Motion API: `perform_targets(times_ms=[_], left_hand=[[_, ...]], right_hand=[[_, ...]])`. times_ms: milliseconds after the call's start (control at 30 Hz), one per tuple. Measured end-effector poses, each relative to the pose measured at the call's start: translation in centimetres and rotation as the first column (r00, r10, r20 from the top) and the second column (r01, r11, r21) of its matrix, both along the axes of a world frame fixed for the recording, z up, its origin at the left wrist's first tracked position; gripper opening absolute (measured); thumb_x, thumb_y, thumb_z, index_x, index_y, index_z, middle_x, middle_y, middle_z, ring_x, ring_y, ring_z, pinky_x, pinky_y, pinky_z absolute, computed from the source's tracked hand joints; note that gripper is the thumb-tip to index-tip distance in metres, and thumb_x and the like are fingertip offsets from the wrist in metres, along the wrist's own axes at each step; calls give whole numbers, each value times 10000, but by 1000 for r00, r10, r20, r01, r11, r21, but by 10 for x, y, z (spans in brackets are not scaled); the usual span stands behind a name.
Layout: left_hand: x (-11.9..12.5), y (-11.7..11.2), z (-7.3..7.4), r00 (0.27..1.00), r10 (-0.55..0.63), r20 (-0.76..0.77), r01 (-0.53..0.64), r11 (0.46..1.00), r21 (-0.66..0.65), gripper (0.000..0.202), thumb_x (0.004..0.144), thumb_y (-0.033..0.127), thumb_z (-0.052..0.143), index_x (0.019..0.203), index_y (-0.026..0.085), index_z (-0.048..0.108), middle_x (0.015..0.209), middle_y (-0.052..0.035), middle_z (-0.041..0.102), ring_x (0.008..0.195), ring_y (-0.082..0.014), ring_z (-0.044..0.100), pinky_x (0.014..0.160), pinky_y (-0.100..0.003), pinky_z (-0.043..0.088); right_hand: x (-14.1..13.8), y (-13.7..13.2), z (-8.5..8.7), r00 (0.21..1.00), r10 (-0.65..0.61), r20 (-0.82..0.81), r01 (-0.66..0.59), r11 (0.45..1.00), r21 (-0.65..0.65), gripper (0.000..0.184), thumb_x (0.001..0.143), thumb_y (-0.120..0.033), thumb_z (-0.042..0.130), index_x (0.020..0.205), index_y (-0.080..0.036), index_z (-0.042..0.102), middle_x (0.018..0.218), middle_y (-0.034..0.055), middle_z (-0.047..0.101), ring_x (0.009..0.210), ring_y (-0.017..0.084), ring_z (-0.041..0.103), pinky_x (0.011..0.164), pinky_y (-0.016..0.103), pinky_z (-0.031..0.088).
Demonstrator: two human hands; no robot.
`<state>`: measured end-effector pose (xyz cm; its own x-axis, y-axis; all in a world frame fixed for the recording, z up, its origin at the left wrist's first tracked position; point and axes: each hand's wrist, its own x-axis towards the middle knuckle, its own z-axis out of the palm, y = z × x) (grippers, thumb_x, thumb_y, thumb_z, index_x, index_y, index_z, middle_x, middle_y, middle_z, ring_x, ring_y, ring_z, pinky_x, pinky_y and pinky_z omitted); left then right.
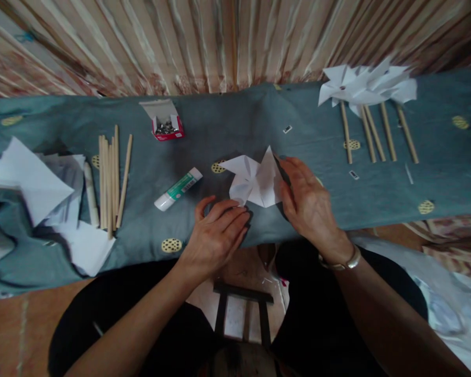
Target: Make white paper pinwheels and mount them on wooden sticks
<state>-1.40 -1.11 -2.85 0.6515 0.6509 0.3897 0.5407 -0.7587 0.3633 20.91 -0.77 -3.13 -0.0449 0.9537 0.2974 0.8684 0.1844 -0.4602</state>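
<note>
A white folded paper pinwheel [255, 180] lies on the grey-blue cloth [227, 125] in front of me. My right hand [308, 201] touches its right edge, with fingers curved against the paper. My left hand [220, 230] rests just below the pinwheel's lower left corner, fingers bent together on the cloth near the paper's tip. A glue stick [178, 188] lies to the left of the pinwheel.
A bundle of wooden sticks [112, 178] and loose white paper sheets [35, 180] lie at the left. A small open red box of pins [165, 123] sits behind. Finished pinwheels on sticks [367, 104] lie at the back right. A striped curtain hangs beyond.
</note>
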Motion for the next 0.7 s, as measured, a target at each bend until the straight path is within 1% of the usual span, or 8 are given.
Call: perform_targets(times_ms=[100,200,267,333,400,467,600,700], left_hand=[[-5,5,0,999,47,7,-47,999,-7,216,940,189,544,1128,194,650,1084,-47,747,1067,-242,638,1024,-520,378],[-12,11,0,995,97,9,-97,995,11,229,942,208,532,1136,235,649,1087,-29,745,1066,-255,633,1014,-527,378],[-18,16,1,992,125,-1,-125,992,20,227,936,207,544,1134,232,651,1082,-36,746,1079,-257,628,1009,-527,383],[-24,20,2,988,157,-9,-157,987,22,218,929,206,559,1125,221,654,1080,-47,746,1093,-255,627,1009,-525,387],[-28,23,3,983,184,-7,-183,983,31,207,928,207,564,1112,224,658,1082,-51,746,1095,-250,629,1013,-516,391],[-31,23,4,981,194,-3,-194,980,37,205,927,214,569,1114,226,654,1088,-51,743,1099,-250,629,1013,-512,396],[-25,11,7,989,146,-4,-145,987,62,221,923,262,596,1139,222,626,1114,-56,732,1114,-253,623,1012,-500,412],[-14,-2,8,999,38,-18,-36,997,75,214,916,271,617,1120,207,625,1091,-40,738,1087,-236,634,1024,-477,414]], right_hand=[[-4,-2,3,999,28,-39,-29,999,-15,432,961,-201,437,1389,-217,495,1433,123,543,1361,298,483,1112,544,430],[-11,-10,10,997,34,-75,-37,999,-33,400,957,-206,447,1346,-209,537,1379,135,590,1297,297,547,1079,532,464],[-14,-17,14,991,35,-132,-43,997,-63,366,948,-208,463,1294,-179,578,1256,141,672,1141,278,654,993,484,530],[-15,-23,17,977,31,-213,-59,990,-127,338,935,-213,487,1247,-174,609,1064,102,749,893,229,725,842,411,587],[-15,-28,19,964,12,-265,-65,980,-190,300,920,-227,517,1188,-183,642,887,50,763,710,186,710,711,344,585],[-14,-30,19,964,-16,-264,-40,978,-205,210,902,-239,557,1058,-191,689,780,19,739,646,165,684,649,301,554],[-9,-30,20,978,-29,-205,-14,979,-205,112,875,-263,629,801,-202,687,682,-10,691,593,144,643,605,265,499],[-7,-30,19,986,-21,-166,-13,979,-205,147,883,-297,632,774,-208,675,678,-9,686,602,153,646,615,273,496]])
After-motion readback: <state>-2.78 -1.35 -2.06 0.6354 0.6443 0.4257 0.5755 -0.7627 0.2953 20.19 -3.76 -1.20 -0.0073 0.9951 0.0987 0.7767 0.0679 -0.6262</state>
